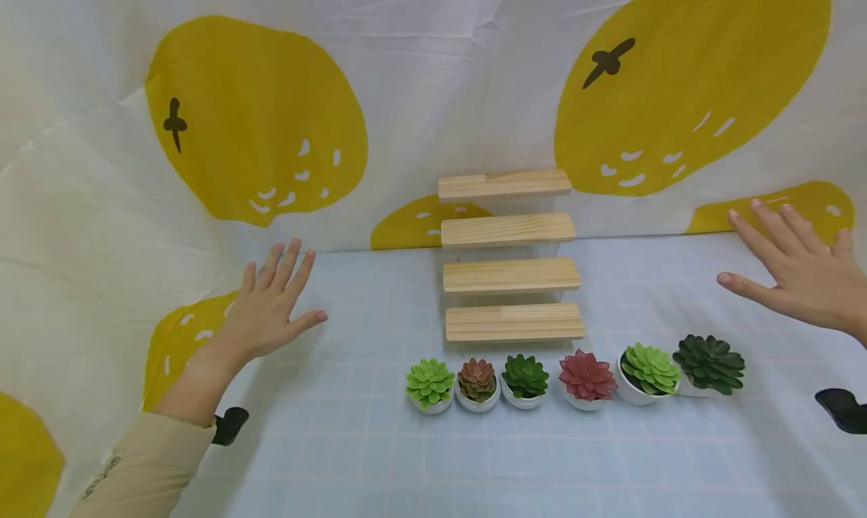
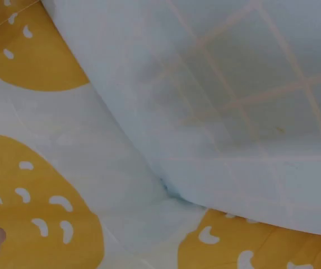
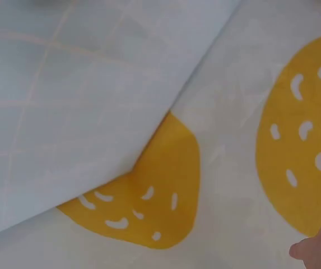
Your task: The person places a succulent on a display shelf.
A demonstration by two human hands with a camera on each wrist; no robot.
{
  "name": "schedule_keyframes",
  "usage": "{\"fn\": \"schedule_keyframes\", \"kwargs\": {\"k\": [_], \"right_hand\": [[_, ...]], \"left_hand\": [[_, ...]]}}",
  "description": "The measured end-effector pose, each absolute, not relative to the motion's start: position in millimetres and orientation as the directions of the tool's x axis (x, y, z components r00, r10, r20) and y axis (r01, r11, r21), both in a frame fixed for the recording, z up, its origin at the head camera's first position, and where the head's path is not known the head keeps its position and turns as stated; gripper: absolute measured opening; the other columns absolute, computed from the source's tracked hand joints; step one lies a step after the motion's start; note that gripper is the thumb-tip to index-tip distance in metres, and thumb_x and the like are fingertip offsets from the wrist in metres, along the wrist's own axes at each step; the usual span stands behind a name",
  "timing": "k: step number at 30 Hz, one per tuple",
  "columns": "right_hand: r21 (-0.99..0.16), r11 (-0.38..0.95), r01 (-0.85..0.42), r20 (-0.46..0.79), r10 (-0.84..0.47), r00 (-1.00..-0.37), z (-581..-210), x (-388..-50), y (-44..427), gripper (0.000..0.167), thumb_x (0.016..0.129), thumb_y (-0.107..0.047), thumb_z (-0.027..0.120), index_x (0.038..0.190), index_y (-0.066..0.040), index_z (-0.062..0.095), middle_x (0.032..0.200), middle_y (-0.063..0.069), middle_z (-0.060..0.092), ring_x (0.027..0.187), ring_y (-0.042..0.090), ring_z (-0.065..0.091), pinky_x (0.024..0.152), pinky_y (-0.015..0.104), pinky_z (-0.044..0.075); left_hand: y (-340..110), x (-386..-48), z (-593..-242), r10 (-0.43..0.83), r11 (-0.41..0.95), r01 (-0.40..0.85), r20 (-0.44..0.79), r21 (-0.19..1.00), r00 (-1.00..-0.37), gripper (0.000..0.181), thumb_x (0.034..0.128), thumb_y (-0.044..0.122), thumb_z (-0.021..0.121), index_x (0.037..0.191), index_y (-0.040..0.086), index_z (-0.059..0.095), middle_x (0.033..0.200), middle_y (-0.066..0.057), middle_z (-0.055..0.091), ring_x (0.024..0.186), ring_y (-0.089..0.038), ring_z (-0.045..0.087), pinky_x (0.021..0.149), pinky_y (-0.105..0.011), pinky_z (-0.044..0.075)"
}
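Note:
My left hand (image 1: pixel 269 313) hovers over the left side of the table, fingers spread and holding nothing. Far to the right, my right hand (image 1: pixel 802 266) is likewise spread and bare. Between them stands a wooden tiered shelf (image 1: pixel 512 277) with bare steps. In front of it runs a row of potted succulents: a light green one (image 1: pixel 430 384), a brownish-red one (image 1: pixel 477 382), a dark green one (image 1: pixel 524 379), a red one (image 1: pixel 587 379), another light green one (image 1: pixel 649 371) and a large dark green one (image 1: pixel 709 364), which is nearest my right hand.
A pale blue checked cloth (image 1: pixel 339 458) covers the table. Behind and to the left hangs a white curtain (image 1: pixel 433 74) with large yellow fruit prints, meeting the table's back edge. Both wrist views show only cloth, curtain and a sliver of hand.

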State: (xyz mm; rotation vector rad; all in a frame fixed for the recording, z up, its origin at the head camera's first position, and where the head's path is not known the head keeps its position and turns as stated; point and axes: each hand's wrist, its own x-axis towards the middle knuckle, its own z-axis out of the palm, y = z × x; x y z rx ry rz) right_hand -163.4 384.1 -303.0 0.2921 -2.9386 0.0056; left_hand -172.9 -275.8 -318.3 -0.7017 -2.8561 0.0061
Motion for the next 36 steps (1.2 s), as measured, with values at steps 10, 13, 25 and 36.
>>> {"fn": "schedule_keyframes", "kwargs": {"k": [10, 13, 25, 36], "right_hand": [[-0.411, 0.879, -0.243, 0.175, -0.186, -0.967, -300.0, -168.0, 398.7, 0.06, 0.103, -0.026, 0.033, 0.144, 0.01, 0.007, 0.144, 0.038, 0.003, 0.131, 0.053, -0.004, 0.102, 0.062, -0.014], [-0.458, 0.874, -0.162, 0.1, -0.131, -0.986, -300.3, -168.1, 404.8, 0.057, 0.102, -0.025, 0.033, 0.141, 0.012, 0.014, 0.138, 0.041, 0.016, 0.123, 0.059, 0.013, 0.095, 0.074, 0.007], [-0.612, 0.779, -0.138, 0.063, -0.126, -0.99, -332.0, -163.5, 437.7, 0.041, 0.101, -0.019, 0.04, 0.14, -0.009, 0.031, 0.099, -0.031, 0.044, 0.078, -0.019, 0.043, 0.057, 0.014, 0.047], [-0.754, 0.651, -0.09, -0.033, -0.175, -0.984, -381.4, -137.2, 448.9, 0.046, 0.1, -0.013, 0.042, 0.136, -0.038, 0.029, 0.106, -0.039, 0.042, 0.088, -0.013, 0.052, 0.065, 0.016, 0.051]], "left_hand": [[-257.5, -181.1, -340.2, 0.456, 0.76, 0.513, 0.234, 0.4, -0.858, 0.075, 0.0941, 0.036, 0.054, 0.15, 0.008, 0.013, 0.151, -0.017, 0.022, 0.133, -0.036, 0.027, 0.106, -0.056, 0.024], [-245.1, -183.0, -348.6, 0.42, 0.69, 0.448, 0.189, 0.569, -0.888, 0.071, 0.093, 0.032, 0.058, 0.149, 0.013, 0.019, 0.147, -0.015, 0.031, 0.128, -0.033, 0.036, 0.101, -0.056, 0.032], [-195.2, -198.2, -370.5, 0.401, 0.387, 0.095, -0.075, 0.917, -0.913, 0.059, 0.093, 0.026, 0.058, 0.143, 0.011, 0.03, 0.137, -0.024, 0.038, 0.118, -0.035, 0.047, 0.089, -0.043, 0.049], [-160.1, -207.3, -392.8, 0.546, 0.28, -0.036, -0.19, 0.959, -0.816, 0.051, 0.0945, 0.013, 0.055, 0.14, 0.002, 0.034, 0.135, -0.026, 0.04, 0.119, -0.039, 0.046, 0.091, -0.04, 0.049]]}}
